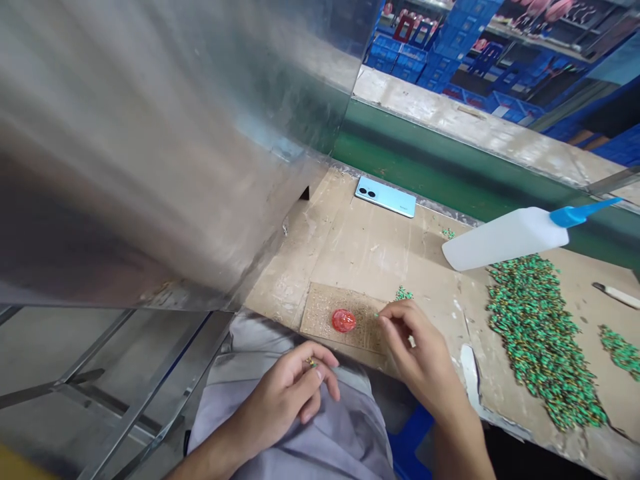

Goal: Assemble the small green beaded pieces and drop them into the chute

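Observation:
My left hand (295,387) is above my lap with curled fingers, closed around small green-and-gold pieces (311,363). My right hand (420,347) pinches thumb and forefinger together over the right end of a cardboard pad (320,310). A speck of green shows at those fingertips, too small to make out well. On the pad, between the two hands, lies a glossy red oval blob (343,321). Just behind my right fingers sits a little cluster of green pieces (404,293).
A large heap of green-and-gold pieces (545,340) spreads at the right, with a smaller pile (620,350) beyond. A white squeeze bottle (505,239) leans over the bench. Further back is a light-blue phone (385,197). A metal panel (175,147) walls off the left.

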A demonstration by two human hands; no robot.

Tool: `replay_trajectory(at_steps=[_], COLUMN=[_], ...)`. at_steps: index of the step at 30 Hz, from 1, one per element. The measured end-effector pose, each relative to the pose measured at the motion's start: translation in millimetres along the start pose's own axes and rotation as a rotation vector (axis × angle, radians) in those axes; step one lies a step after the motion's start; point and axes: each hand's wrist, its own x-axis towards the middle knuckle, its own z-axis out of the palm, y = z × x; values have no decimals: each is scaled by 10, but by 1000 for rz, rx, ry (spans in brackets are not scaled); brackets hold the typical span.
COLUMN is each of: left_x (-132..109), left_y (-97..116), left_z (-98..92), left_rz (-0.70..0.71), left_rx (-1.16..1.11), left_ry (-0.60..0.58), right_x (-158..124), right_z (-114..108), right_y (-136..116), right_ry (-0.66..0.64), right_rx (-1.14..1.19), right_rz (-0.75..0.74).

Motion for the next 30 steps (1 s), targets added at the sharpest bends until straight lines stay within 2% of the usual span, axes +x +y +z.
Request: replay_trajectory(at_steps=[2, 4, 9, 20, 23, 30], left_x=[5, 16, 27, 111, 128, 131], left_y=[1, -3, -34, -155, -195, -227], left_z=[0, 13, 84, 199, 183, 156], left_rz=[-23, -38, 16, 164, 199, 230], left_rx=[21, 68, 276, 974, 1045, 1056], left_ry=[-13, -6, 8, 57, 50, 60], right_x=[-31, -75, -165, -172, -166, -177], right_z=[-92, -140, -71, 16, 26, 3], right_y=[82, 178, 326, 372, 377, 393], right_ry=[37, 21, -54, -75, -59, -77], right_rx=[-13, -31, -41, -51, -57, -42], right_rz=[37, 69, 106, 99, 94, 76])
